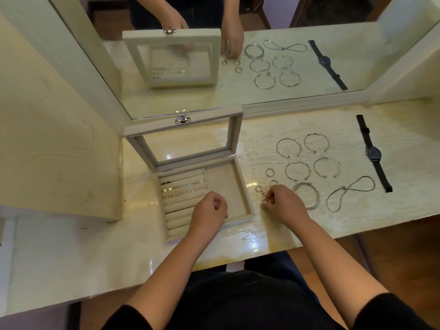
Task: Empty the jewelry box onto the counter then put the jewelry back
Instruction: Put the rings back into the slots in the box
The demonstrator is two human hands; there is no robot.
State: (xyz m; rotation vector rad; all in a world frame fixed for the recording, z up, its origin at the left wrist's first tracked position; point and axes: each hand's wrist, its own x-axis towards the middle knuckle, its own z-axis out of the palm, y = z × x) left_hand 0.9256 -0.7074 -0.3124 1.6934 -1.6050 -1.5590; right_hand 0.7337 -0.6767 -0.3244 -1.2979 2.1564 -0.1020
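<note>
Right hand [283, 202] pinches a ring [265, 200] beside the jewelry box [223, 182], probably sorting; left hand [209, 208] hangs curled, apparently empty, above it.

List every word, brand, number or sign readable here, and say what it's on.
No text can be read anywhere in this view.
Watch dial: too small and dark to read.
Jewelry box and its clasp: no marking visible.

I'm looking at a home dressing nook, most likely a bedroom vanity. A cream wood-grain counter [262, 139] runs under a wall mirror [352, 32], boxed in by pale side panels [59, 139], with brown wooden flooring [392, 253] below.
</note>
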